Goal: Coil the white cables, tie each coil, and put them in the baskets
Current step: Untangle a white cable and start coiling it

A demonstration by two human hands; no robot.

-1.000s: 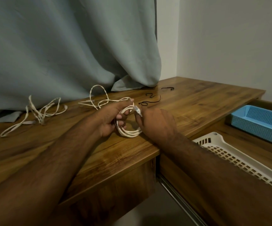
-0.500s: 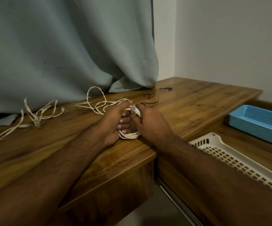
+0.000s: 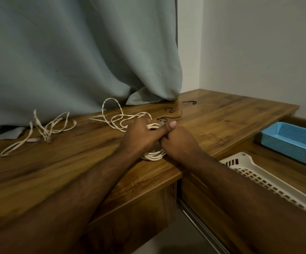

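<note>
A coil of white cable stands on edge at the wooden table's front, mostly hidden by both hands. My left hand grips the coil from the left, thumb stretched over its top. My right hand curls around the coil's right side. The cable's plug end shows just above the hands. A loose white cable trails behind them, and another lies tangled at the left. Several black ties lie further back. A white basket and a blue basket sit on the lower shelf at right.
A grey curtain hangs down onto the table's back edge. A white wall rises behind the right corner. Below the table's front edge runs a metal rail.
My hands have closed together on the coil, the left thumb now lying across its top. The view has shifted slightly, so everything sits a little further left.
</note>
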